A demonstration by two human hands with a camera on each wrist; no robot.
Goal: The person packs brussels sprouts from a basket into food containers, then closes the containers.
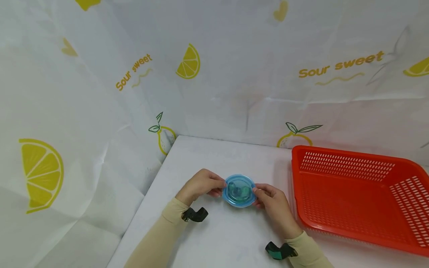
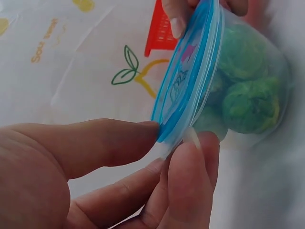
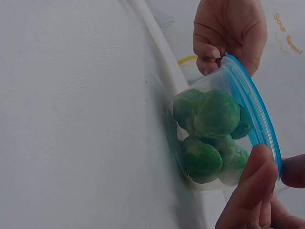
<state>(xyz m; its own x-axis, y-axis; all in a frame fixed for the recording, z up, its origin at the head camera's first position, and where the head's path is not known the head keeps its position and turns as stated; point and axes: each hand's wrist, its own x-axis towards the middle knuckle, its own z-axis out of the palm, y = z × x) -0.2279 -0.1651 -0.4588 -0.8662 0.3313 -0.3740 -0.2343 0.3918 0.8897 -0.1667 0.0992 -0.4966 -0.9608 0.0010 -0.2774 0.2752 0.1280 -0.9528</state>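
A round clear plastic container with a blue lid is between the two hands over the white table. Several green Brussels sprouts show through its wall. At its left rim, my left hand pinches the edge, thumb on the lid and fingers beneath it. Across from it, my right hand pinches the right rim in the same way. The lid lies over the container's mouth; whether it is fastened all round I cannot tell. Whether the base touches the table is also unclear.
A red perforated plastic basket stands on the table just right of the right hand. Behind and to the left hangs a white sheet printed with lemons. Each wrist wears a black camera mount.
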